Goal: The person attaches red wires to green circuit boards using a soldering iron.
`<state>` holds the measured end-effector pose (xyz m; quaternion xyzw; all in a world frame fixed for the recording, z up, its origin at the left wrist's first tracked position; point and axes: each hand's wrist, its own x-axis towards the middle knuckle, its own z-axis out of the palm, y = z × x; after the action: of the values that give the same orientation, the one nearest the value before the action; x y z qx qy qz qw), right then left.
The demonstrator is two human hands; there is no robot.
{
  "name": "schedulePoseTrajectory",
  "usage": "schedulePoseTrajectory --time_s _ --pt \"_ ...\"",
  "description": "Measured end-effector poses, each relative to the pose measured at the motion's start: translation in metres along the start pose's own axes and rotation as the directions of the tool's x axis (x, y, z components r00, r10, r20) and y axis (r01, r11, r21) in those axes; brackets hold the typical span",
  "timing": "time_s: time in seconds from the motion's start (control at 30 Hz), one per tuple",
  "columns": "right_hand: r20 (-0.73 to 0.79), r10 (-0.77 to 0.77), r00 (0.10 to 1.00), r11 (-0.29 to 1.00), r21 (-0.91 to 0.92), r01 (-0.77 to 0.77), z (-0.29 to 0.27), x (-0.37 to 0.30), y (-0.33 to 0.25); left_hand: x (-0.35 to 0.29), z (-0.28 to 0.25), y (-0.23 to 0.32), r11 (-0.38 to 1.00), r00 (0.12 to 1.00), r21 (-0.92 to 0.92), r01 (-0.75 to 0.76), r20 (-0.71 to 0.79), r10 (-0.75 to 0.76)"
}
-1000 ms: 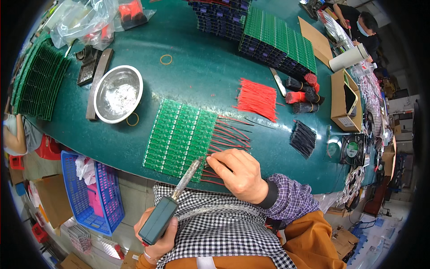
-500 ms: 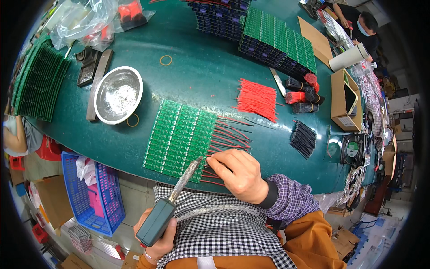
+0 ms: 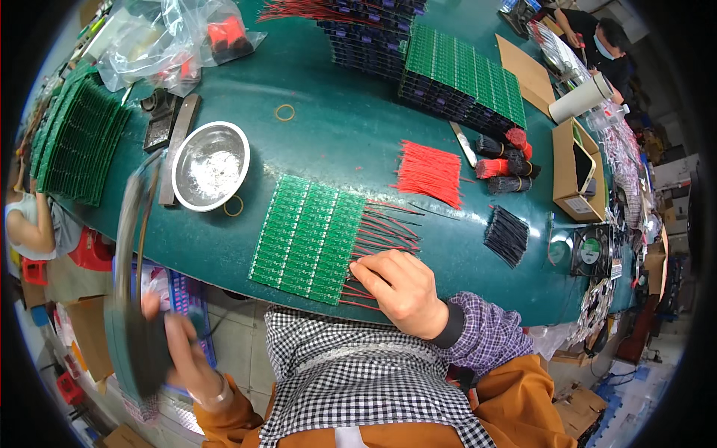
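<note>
My left hand [image 3: 193, 358] is closed round the grip of a soldering iron [image 3: 138, 340]. Motion smears the tool, whose long metal front points up past the table's near edge, left of the white-rimmed bowl [image 3: 244, 160]. A green circuit board panel [image 3: 306, 239] of many small boards lies flat near that edge. Red and black wires [image 3: 388, 233] stick out from its right side in a row. At the lower right of the panel my right hand [image 3: 407, 291] is closed, thumb and forefinger pinched at a wire end; the fingers partly hide the wire.
Cut red wires [image 3: 429, 173] and black wires [image 3: 506, 235] lie right of the panel, near bundled wires [image 3: 509, 184]. Stacked boards [image 3: 463, 75] stand behind, more boards [image 3: 81, 145] at far left. A cardboard box [image 3: 576, 172] and a small fan [image 3: 590, 252] are at right.
My left hand has swung the soldering iron away from the panel's right edge, to the left and off the panel. My right hand stays at the wires. The view has shifted slightly.
</note>
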<state>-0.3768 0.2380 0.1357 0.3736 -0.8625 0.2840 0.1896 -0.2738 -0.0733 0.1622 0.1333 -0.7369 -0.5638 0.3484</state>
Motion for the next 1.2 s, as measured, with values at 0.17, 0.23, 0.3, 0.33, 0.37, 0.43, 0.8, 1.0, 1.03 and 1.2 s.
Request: schedulePoseTrajectory --time_s 0.17,0.23,0.3,0.33,0.37,0.43,0.8,1.0,1.03,1.2 --pt "-0.018 0.005 1.000 1.000 0.029 -0.005 0.002 0.000 0.000 0.019 0.026 -0.015 0.960 0.962 -0.111 0.257 -0.062 -0.265" --pt "-0.087 -0.041 0.995 0.998 0.053 0.045 0.000 0.002 0.002 -0.004 0.030 0.003 0.950 0.962 -0.165 0.266 -0.011 -0.271" --pt "-0.082 -0.037 0.996 0.997 0.064 0.043 0.000 -0.001 0.000 -0.023 0.028 0.017 0.925 0.942 -0.182 0.334 0.082 -0.324" --pt "-0.081 -0.031 0.996 0.997 0.072 0.037 0.001 -0.002 -0.001 -0.031 0.025 0.022 0.913 0.927 -0.166 0.373 0.113 -0.359" --pt "-0.078 -0.032 0.996 0.997 0.072 0.038 0.001 -0.003 -0.001 -0.042 0.022 0.023 0.885 0.905 -0.189 0.425 0.118 -0.409" --pt "-0.058 -0.030 0.998 0.996 0.078 0.034 0.002 -0.004 -0.003 -0.058 0.011 0.027 0.845 0.854 -0.174 0.506 0.234 -0.464" --pt "-0.020 -0.036 0.999 0.998 0.057 0.037 0.003 -0.005 -0.004 -0.098 -0.007 0.028 0.799 0.749 0.257 0.543 0.281 -0.600" --pt "-0.009 -0.024 1.000 0.999 0.036 0.024 0.003 -0.004 -0.004 -0.103 -0.010 0.017 0.867 0.816 0.417 0.274 0.376 -0.439" --pt "-0.002 -0.019 1.000 0.999 0.029 0.019 0.003 -0.004 -0.004 -0.104 -0.009 0.017 0.865 0.822 0.421 0.273 0.365 -0.437" --pt "0.000 -0.013 1.000 0.999 0.031 0.013 0.004 -0.004 -0.005 -0.100 -0.003 0.018 0.874 0.827 0.396 0.283 0.361 -0.431"
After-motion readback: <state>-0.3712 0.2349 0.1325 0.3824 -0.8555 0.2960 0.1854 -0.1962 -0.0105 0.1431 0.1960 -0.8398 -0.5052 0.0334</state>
